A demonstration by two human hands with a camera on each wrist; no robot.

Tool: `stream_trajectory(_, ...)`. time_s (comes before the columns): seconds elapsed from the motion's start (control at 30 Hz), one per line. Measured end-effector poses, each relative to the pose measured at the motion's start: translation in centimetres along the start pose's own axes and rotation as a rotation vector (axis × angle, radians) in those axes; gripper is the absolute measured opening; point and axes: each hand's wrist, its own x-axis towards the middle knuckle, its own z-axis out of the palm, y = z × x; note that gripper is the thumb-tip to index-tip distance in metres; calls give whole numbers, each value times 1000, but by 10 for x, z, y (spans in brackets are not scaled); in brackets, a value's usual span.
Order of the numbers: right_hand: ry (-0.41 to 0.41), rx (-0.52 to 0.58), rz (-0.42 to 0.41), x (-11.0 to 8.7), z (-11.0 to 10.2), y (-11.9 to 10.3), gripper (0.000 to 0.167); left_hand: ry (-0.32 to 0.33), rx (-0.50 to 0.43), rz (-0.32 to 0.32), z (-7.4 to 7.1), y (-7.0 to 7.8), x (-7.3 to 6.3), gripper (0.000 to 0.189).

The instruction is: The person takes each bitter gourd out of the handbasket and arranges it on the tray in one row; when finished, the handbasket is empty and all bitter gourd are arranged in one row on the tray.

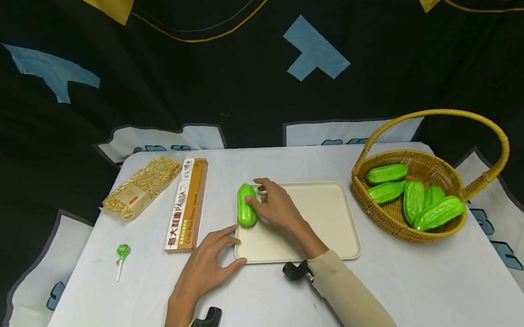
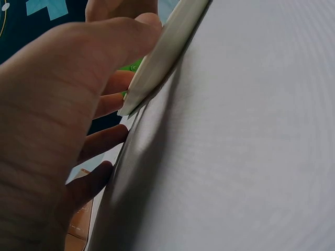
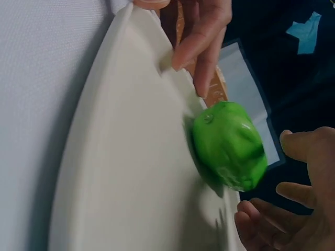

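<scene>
A glossy green cucumber point(image 1: 246, 205) lies along the left end of the beige tray point(image 1: 315, 221). My right hand point(image 1: 275, 201) is over the tray just right of the cucumber, thumb and fingers spread. In the right wrist view, a gap shows between that hand point(image 3: 293, 204) and the cucumber point(image 3: 230, 146). At the tray's near left corner is my left hand point(image 1: 207, 263), its thumb and fingers apart. The left wrist view shows its thumb point(image 2: 125, 39) at the tray rim point(image 2: 167, 52), fingers loosely extended beside it.
On the right, a wicker basket point(image 1: 376, 221) with a tall handle holds several green cucumbers point(image 1: 439, 213). To the left lie an orange and white pasta box point(image 1: 186, 205), a bag of yellow grains or beans point(image 1: 143, 188) and a green lollipop point(image 1: 122, 253). White cloth covers the table point(image 1: 129, 313).
</scene>
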Motion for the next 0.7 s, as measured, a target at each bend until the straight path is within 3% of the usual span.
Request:
stream_trajectory(0.4, 28, 17, -94, -15, -27, -11, 58, 21, 5, 27, 0, 0, -1, 42)
stream_trajectory(0.7, 107, -21, -129, -38, -58, -8, 56, 27, 8, 21, -1, 2, -1, 42)
